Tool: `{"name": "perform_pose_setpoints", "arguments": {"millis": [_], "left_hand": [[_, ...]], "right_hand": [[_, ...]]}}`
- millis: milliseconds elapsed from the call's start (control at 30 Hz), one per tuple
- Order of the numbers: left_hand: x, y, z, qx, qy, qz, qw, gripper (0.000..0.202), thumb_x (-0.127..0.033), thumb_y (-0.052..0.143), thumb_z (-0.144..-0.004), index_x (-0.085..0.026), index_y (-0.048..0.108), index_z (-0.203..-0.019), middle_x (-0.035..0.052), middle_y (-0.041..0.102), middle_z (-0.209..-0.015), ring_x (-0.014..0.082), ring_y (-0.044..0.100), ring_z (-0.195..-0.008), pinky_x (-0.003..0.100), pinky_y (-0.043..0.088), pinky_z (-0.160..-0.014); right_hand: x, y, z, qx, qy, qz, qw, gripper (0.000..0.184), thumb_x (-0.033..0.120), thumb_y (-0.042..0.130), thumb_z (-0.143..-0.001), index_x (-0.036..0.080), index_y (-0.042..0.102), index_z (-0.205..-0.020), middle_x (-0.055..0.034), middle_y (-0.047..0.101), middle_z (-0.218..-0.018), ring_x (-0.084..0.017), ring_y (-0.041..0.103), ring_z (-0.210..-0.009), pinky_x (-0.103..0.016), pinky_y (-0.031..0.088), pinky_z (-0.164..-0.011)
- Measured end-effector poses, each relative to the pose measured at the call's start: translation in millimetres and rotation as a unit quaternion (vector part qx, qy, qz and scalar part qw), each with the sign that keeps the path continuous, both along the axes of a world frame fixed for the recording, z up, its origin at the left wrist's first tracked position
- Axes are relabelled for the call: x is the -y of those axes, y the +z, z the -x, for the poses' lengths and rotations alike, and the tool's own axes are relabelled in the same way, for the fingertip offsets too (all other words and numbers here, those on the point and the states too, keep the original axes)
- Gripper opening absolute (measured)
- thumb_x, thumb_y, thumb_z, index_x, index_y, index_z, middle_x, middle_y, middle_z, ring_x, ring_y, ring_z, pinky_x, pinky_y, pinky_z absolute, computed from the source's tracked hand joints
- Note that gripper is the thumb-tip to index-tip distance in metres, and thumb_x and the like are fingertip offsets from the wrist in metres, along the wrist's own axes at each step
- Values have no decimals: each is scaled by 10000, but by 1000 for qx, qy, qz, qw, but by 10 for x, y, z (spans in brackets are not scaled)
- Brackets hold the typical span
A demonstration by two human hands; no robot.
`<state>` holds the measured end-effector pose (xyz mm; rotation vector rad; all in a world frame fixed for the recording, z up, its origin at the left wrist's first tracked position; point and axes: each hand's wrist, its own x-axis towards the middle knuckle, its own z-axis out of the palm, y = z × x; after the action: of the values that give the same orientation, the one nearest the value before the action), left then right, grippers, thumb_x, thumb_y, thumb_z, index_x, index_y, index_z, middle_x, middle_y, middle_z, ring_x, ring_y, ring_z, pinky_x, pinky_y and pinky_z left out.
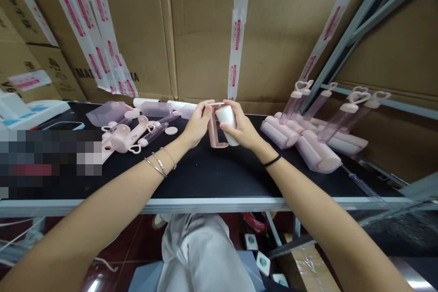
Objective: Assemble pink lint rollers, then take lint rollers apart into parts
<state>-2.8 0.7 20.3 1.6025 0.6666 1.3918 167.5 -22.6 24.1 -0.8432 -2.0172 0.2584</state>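
Above the middle of the black table, my left hand [199,122] is closed around the upper end of a pink plastic frame [214,133], which hangs upright. In my right hand [241,125], a white cylinder [226,118] with a rounded end is gripped between thumb and fingers, tilted beside the frame's opening. Fingertips of both hands meet near the frame's top edge, so part of that end is hidden. To the left of my hands a small pink disc [171,131] lies on the table, near loose pink holders [120,138] and clear tubes [153,134] with heart-shaped loops.
Several pink-and-lilac units [318,150] with heart-topped tubes lie at the right, beside a metal shelf post [356,32]. Translucent lilac covers [107,112] sit at the back left. Large cardboard boxes [201,32] wall off the back. The table's metal edge [219,204] runs in front of me.
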Motion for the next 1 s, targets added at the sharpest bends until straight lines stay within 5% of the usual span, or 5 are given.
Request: {"name": "perform_pose_setpoints", "arguments": {"millis": [200, 500, 733, 867, 1000], "left_hand": [[118, 13, -87, -51, -2, -7, 999, 530, -591, 396, -925, -216, 458, -1294, 111, 600, -1254, 212, 632, -1030, 284, 560, -729], [170, -170, -300, -117, 31, 55, 991, 544, -710, 392, -856, -191, 496, -980, -11, 514, -595, 113, 474, -422, 260, 412, -409], [159, -126, -276, -148, 25, 48, 987, 611, -675, 346, -890, -166, 488, -1195, 30, 556, -708, 128, 495, -480, 267, 425, -416], [282, -126, -246, -183, 19, -53, 981, 678, -563, 443, -909, -194, 268, -1450, 142, 569, -1120, 201, 611, -829, 296, 540, -604], [310, -136, -243, -212, 61, -132, 966, 615, -296, 735, -734, -204, 449, -1271, 135, 374, -1381, 201, 554, -1042, 344, 540, -839]], "right_hand": [[-14, -67, 119, -63, -24, -3, 998, 726, 617, 490, -835, 217, 271, -1399, -137, 420, -1424, -266, 481, -1250, -436, 369, -1087], [-76, -69, 201, -195, -120, 31, 973, 543, 484, 489, -850, 246, 324, -1310, -105, 498, -1325, -238, 541, -1151, -408, 441, -1007], [-207, -74, 182, -204, -155, 48, 965, 476, 508, 453, -864, 254, 358, -1255, -96, 507, -1295, -237, 512, -1205, -402, 446, -997], [-299, -97, 116, -326, -171, 115, 923, 482, 506, 401, -868, 241, 304, -1259, -124, 504, -1271, -222, 570, -1130, -380, 512, -903], [-370, -196, 88, -376, -123, 173, 902, 595, 573, 342, -874, 238, 194, -1343, -151, 452, -1317, -220, 586, -1136, -372, 543, -875]]}}
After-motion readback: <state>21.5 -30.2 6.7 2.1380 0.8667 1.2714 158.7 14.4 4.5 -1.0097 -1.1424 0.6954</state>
